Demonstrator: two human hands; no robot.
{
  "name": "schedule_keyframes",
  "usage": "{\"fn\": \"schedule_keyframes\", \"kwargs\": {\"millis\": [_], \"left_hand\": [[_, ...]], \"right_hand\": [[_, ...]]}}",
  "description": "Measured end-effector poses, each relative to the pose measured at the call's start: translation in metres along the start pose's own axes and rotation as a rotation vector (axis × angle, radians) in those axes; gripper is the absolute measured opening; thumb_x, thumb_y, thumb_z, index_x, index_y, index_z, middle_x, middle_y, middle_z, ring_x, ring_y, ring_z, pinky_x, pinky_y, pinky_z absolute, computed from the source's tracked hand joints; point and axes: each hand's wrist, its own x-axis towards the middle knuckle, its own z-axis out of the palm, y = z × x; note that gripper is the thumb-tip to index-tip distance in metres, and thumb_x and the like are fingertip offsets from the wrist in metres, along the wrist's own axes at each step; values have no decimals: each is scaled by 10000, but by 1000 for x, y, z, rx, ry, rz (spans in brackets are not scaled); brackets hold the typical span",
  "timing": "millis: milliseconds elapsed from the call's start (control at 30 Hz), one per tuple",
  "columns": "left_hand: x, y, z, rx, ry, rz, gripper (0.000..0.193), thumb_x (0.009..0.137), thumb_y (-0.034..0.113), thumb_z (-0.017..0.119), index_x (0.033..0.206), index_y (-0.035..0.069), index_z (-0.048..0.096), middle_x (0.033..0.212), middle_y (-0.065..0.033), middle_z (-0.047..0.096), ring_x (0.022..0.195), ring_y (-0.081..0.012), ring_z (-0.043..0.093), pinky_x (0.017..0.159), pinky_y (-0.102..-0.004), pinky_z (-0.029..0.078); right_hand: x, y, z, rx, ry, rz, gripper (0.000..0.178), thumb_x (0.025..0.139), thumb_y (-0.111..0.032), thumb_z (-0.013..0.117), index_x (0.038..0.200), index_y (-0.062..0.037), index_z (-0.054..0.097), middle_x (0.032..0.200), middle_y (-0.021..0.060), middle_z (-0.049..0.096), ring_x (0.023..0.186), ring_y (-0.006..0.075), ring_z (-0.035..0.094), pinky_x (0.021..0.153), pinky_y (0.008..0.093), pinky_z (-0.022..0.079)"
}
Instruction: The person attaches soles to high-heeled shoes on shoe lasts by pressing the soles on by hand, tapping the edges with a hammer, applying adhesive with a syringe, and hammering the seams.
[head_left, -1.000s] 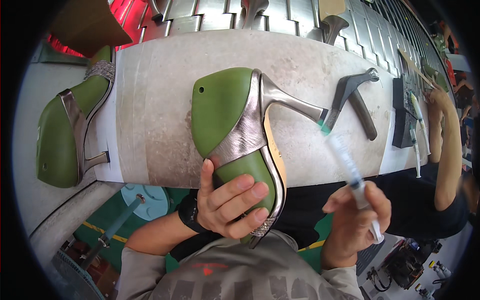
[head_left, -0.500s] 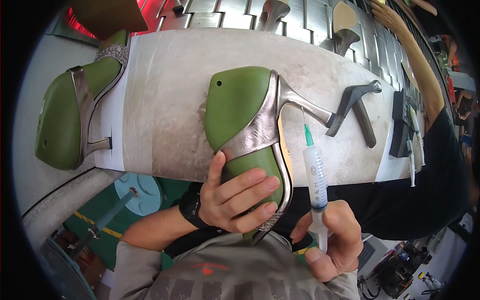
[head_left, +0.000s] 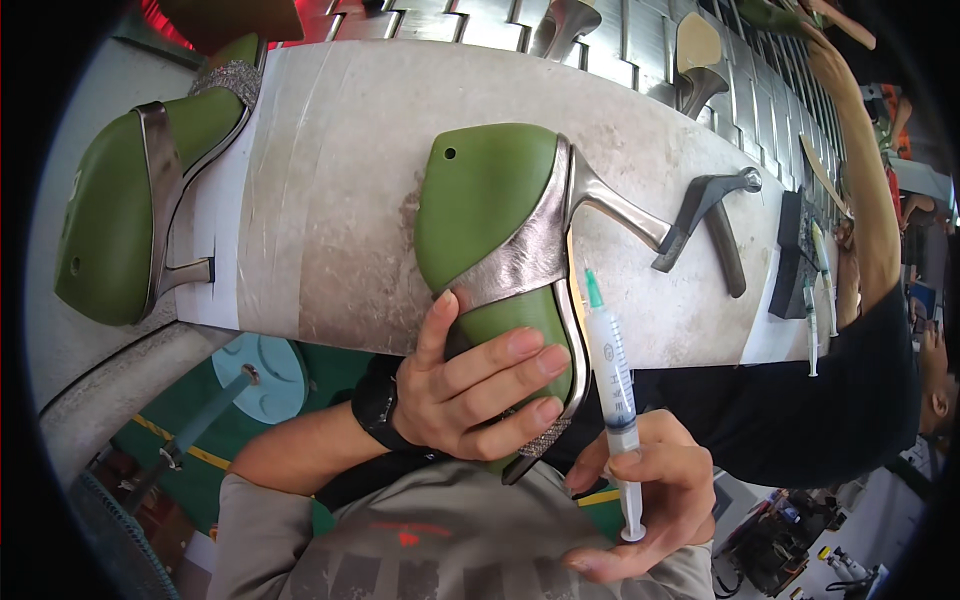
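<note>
A metallic high-heeled sandal on a green shoe last (head_left: 490, 200) lies on its side at the table's near edge, heel pointing right. My left hand (head_left: 480, 390) wraps round its toe end, fingers over the green last and the silver strap. Beside the sole, my right hand (head_left: 655, 490) grips a syringe (head_left: 610, 365) with a green needle hub and pale contents. Its needle end is close to the sole's edge; whether it touches, I cannot tell. The thumb sits below the plunger's end. A hammer (head_left: 710, 200) lies with its head beside the heel tip.
Another sandal on a green last (head_left: 115, 220) lies at the far left. Beyond the table (head_left: 340, 200) runs a metal slat conveyor (head_left: 650, 40) carrying heels. At right are a black block (head_left: 795, 240), more syringes (head_left: 812, 320) and a co-worker's arm (head_left: 865, 170).
The syringe has moved slightly left, its needle leaving the heel for the sole's edge. My right thumb has dropped, and more of the plunger shows. My left hand keeps its hold.
</note>
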Motion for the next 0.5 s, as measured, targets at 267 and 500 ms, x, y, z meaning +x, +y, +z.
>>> {"fn": "schedule_keyframes", "kwargs": {"millis": [267, 500], "left_hand": [[-2, 0, 1, 3, -21, 40, 426, 977, 174, 694, 1342, 184, 473, 1360, -68, 616, 1305, -280, 591, 1198, -759, 295], [-1, 1, 3, -2, 13, -10, 344, 1021, 236, 663, 1327, 215, 508, 1380, 21, 657, 1321, -185, 609, 1261, -669, 258]], "right_hand": [[-1, 4, 3, 6, 66, -83, 937, 610, -331, 1027, 1218, 85, 448, 907, 272, 640, 663, 299, 687, 595, 335, 574], [-1, 7, -6, 26, 12, -21, 923, 638, -346, 1020, 1248, 41, 445, 930, 265, 661, 713, 272, 688, 644, 322, 570]]}}
